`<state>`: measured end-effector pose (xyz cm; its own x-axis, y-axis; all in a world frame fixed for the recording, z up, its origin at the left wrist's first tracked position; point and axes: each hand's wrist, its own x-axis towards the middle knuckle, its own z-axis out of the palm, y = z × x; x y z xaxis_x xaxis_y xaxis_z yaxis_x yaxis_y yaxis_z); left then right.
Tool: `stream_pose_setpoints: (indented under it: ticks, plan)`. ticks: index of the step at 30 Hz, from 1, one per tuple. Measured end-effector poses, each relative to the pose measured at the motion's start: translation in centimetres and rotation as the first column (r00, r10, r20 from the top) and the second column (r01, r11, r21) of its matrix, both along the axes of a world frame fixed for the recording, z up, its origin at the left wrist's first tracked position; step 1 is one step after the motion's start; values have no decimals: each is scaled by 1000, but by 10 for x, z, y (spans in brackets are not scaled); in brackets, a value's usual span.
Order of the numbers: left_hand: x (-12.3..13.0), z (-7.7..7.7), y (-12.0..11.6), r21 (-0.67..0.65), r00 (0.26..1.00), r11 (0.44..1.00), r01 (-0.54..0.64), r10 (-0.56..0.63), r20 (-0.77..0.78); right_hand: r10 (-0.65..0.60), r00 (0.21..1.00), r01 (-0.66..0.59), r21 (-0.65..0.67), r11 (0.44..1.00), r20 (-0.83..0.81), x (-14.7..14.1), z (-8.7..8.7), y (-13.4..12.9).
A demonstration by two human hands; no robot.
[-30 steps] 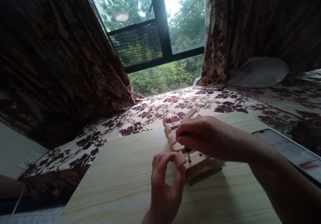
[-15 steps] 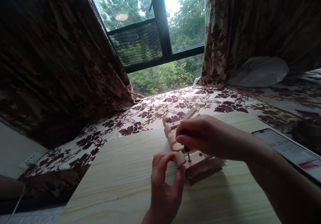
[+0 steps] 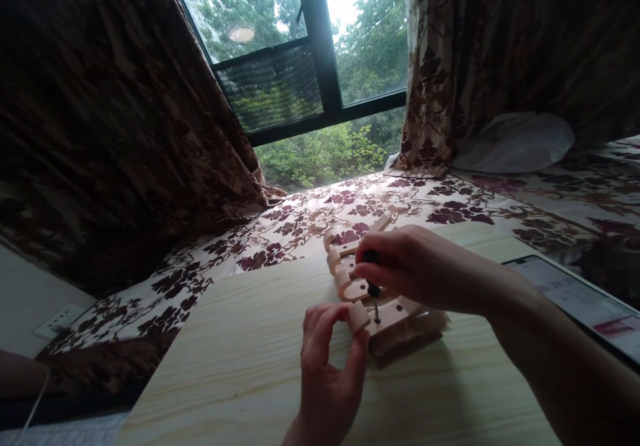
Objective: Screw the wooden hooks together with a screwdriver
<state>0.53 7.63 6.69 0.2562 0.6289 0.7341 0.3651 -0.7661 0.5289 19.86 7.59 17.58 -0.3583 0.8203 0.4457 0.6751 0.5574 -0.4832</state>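
My right hand (image 3: 417, 266) is closed around the black handle of a screwdriver (image 3: 374, 291). Its metal shaft points down, and the tip meets a dark screw or hole in a pale wooden piece (image 3: 387, 321). Between the thumb and index finger of my left hand (image 3: 330, 359) is the rounded end block (image 3: 359, 317) of that same piece. Behind it, several similar wooden pieces with curved ends (image 3: 344, 285) stand in a row, partly hidden by my right hand. A brownish block-like base (image 3: 407, 343) lies beneath the nearest piece; what it is made of is unclear.
The work rests on a pale wood-grain tabletop (image 3: 235, 339). A phone (image 3: 575, 299) with a lit screen lies at the right. Beyond the table spreads a floral-patterned cover (image 3: 310, 216), with a window (image 3: 327, 66) and curtains behind. A white bag-like object (image 3: 517, 143) sits back right.
My right hand has shifted slightly to the right and its fingers have turned a little with the screwdriver handle. My left hand keeps its place on the wooden piece.
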Motion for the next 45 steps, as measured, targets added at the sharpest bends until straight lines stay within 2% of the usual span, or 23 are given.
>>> stream_pose_setpoints:
  ticks: [3,5,8,10,16,18,21,23,25,28,30,31,34,36,38,42,43,45]
  plan:
    - [0,0,0,-6,1000,1000,-4,4,-5,-113,993,112,27,993,34,1,-1,1]
    - [0,0,0,-6,1000,1000,-10,10,-4,-48,998,49,-2,999,29,2,0,0]
    - [0,0,0,3,1000,1000,-7,7,6,129,991,-130,-61,990,-28,3,2,-3]
    - [0,-1,1,3,1000,1000,-3,3,7,166,985,-169,-62,984,-49,3,2,-1]
    - [0,0,0,-2,1000,1000,-9,9,0,-76,997,76,15,997,-19,4,-1,5]
    - [0,0,0,-5,1000,1000,-9,9,-2,-24,1000,24,-26,999,-16,5,0,1]
    - [1,0,0,-5,1000,1000,-3,3,3,134,990,-138,-107,985,-44,3,3,-4]
    - [1,0,0,-3,1000,1000,1,-1,6,157,987,-161,-110,981,-47,2,3,-4]
    - [1,-1,0,-2,1000,1000,4,-4,8,97,994,-100,-74,992,-42,1,1,-1]
    - [0,-2,1,-4,1000,1000,3,-3,7,-79,997,79,-6,997,-13,1,-3,5]
    - [0,-2,1,-4,1000,1000,2,-2,7,-122,993,122,-3,993,6,3,-3,5]
    - [-1,-2,1,-5,1000,1000,1,-1,7,-94,996,94,-21,995,4,3,-2,4]
    - [-1,-2,1,-8,1000,1000,3,-3,7,89,995,-93,-112,989,-40,4,0,-2]
    - [-1,-3,1,-7,1000,1000,7,-7,7,152,986,-160,-143,977,-61,4,1,-2]
    - [-1,-3,1,-1,1000,1000,11,-11,9,121,991,-128,-118,985,-63,4,-1,2]
    - [-1,-2,0,0,1000,1000,9,-9,3,-89,996,89,4,996,-18,5,-7,10]
    - [-1,-2,1,-2,1000,1000,7,-7,2,-117,993,117,15,993,-7,5,-7,10]
    - [0,-1,1,-10,1000,1000,6,-6,1,-91,996,91,-8,996,1,4,-6,7]
